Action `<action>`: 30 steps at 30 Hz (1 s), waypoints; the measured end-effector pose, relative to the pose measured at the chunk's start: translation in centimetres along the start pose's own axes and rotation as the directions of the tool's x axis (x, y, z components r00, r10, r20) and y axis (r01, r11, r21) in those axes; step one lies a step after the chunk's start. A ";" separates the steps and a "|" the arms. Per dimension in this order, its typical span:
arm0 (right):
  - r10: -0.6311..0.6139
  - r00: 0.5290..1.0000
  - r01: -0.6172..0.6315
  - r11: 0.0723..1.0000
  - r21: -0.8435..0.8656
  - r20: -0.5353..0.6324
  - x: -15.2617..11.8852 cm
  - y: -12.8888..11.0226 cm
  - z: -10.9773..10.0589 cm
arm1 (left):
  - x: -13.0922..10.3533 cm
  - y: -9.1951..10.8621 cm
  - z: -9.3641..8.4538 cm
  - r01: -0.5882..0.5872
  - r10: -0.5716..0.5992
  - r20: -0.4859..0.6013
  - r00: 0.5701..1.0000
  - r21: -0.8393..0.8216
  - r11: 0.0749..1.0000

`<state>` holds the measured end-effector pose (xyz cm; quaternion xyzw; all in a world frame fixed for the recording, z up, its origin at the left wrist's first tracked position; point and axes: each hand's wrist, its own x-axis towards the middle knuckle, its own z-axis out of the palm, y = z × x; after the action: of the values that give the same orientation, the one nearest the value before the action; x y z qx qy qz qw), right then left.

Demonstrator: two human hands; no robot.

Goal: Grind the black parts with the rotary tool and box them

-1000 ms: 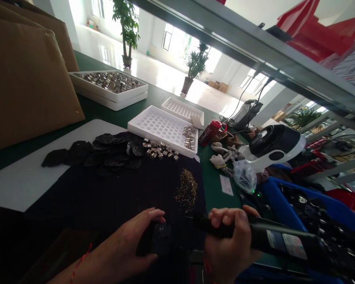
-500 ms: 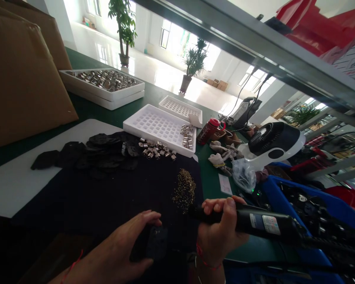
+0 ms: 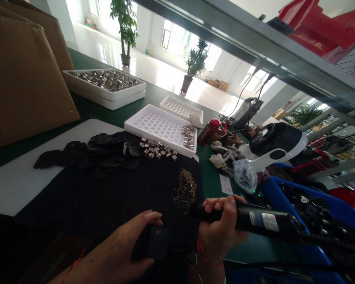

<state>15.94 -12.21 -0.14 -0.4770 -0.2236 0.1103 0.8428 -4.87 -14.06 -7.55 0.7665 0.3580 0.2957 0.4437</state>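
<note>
Curled around a dark flat plate (image 3: 158, 241), my left hand (image 3: 133, 244) grips it between thumb and fingers above the dark cloth (image 3: 130, 197). My right hand (image 3: 223, 225) is wrapped round a black electric screwdriver (image 3: 260, 219), which lies almost level with its cord end to the right. Its tip points left, close to a heap of tiny brass-coloured screws (image 3: 185, 187). Beyond my hands lie a pile of black plates (image 3: 103, 154) and a cluster of small shiny metal cylinders (image 3: 158, 150).
A white tray with pockets (image 3: 154, 122) stands behind the cylinders; another tray (image 3: 103, 92) holds many metal parts. A cardboard box (image 3: 26, 79) rises at left. To the right are a red bottle (image 3: 210, 130), a fan (image 3: 276, 142) and a blue bin (image 3: 279, 197). A metal beam (image 3: 239, 43) crosses overhead.
The view has shifted very slightly. Both hands keep the same hold and nearly the same place.
</note>
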 end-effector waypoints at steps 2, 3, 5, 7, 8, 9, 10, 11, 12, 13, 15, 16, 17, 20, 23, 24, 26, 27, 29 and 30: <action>-0.002 1.000 0.002 1.000 0.000 -0.003 0.0 -0.1 -0.1 | 0.0 0.0 0.0 0.006 -0.006 0.005 1.000 -0.013 1.000; -0.006 1.000 0.006 1.000 -0.001 -0.006 0.0 -0.3 -0.1 | 0.0 0.0 0.0 0.008 -0.008 0.009 1.000 -0.019 1.000; -0.007 1.000 0.007 1.000 0.001 -0.009 -0.1 -0.8 -0.1 | -0.1 -0.2 0.0 0.009 -0.008 0.016 1.000 -0.031 0.999; -0.002 1.000 0.002 1.000 0.012 -0.004 -0.4 -1.6 -0.1 | -0.1 -0.3 0.0 0.013 -0.012 0.026 1.000 -0.044 0.999; 0.008 1.000 -0.008 1.000 0.021 0.005 -0.6 -2.1 -0.1 | -0.1 -0.4 0.0 0.015 -0.013 0.032 0.999 -0.052 0.999; 0.021 1.000 -0.022 0.999 0.036 0.021 -0.9 -2.6 -0.1 | -0.1 -0.4 0.1 0.016 -0.014 0.041 0.999 -0.059 0.998; 0.040 0.998 -0.042 0.998 0.052 0.042 -1.2 -3.0 -0.1 | 0.0 -0.4 0.1 0.018 -0.014 0.049 0.999 -0.067 0.998; 0.063 0.996 -0.067 0.995 0.068 0.070 -1.5 -3.5 -0.1 | 0.0 -0.4 0.1 0.016 -0.011 0.059 0.998 -0.076 0.997; 0.087 0.991 -0.096 0.992 0.085 0.105 -1.9 -3.8 -0.1 | 0.0 -0.4 0.1 0.015 -0.009 0.068 0.998 -0.085 0.996; 0.115 0.982 -0.130 0.987 0.099 0.148 -2.3 -4.1 -0.1 | 0.0 -0.3 0.1 0.015 -0.008 0.073 0.997 -0.093 0.996; 0.157 0.960 -0.188 0.975 0.117 0.231 -3.1 -4.5 -0.1 | 0.1 -0.3 0.0 0.018 -0.010 0.084 0.996 -0.103 0.995; 0.178 0.946 -0.215 0.970 0.115 0.270 -3.5 -4.5 0.0 | 0.1 -0.2 0.0 0.022 -0.012 0.090 0.996 -0.106 0.994; 0.192 0.934 -0.235 0.966 0.111 0.301 -3.8 -4.4 0.0 | 0.1 -0.2 0.0 0.026 -0.016 0.097 0.995 -0.107 0.994; 0.216 0.916 -0.258 0.963 0.084 0.338 -4.5 -4.0 0.3 | 0.2 0.0 -0.1 0.039 -0.026 0.111 0.993 -0.110 0.993; 0.227 0.914 -0.261 0.964 0.058 0.336 -4.9 -3.6 0.7 | 0.3 0.1 -0.2 0.050 -0.035 0.120 0.992 -0.119 0.992; 0.233 0.911 -0.264 0.963 0.045 0.341 -4.9 -3.5 0.8 | 0.3 0.1 -0.2 0.052 -0.037 0.124 0.992 -0.124 0.991; 0.236 0.906 -0.261 0.965 0.026 0.351 -4.9 -3.4 1.0 | 0.3 0.1 -0.3 0.055 -0.038 0.128 0.991 -0.131 0.990; 0.236 0.904 -0.260 0.966 0.020 0.356 -4.9 -3.4 1.0 | 0.3 0.2 -0.3 0.058 -0.041 0.130 0.991 -0.133 0.989; 0.234 0.903 -0.258 0.966 0.019 0.360 -4.8 -3.4 1.1 | 0.3 0.2 -0.4 0.069 -0.050 0.135 0.990 -0.135 0.988; 0.236 0.903 -0.261 0.965 0.023 0.360 -4.8 -3.4 1.0 | 0.3 0.2 -0.4 0.075 -0.056 0.137 0.989 -0.134 0.988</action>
<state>11.17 -15.09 1.91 -0.4437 -0.3050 0.3087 0.7841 -4.92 -13.68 -7.12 0.7395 0.3311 0.2534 0.5285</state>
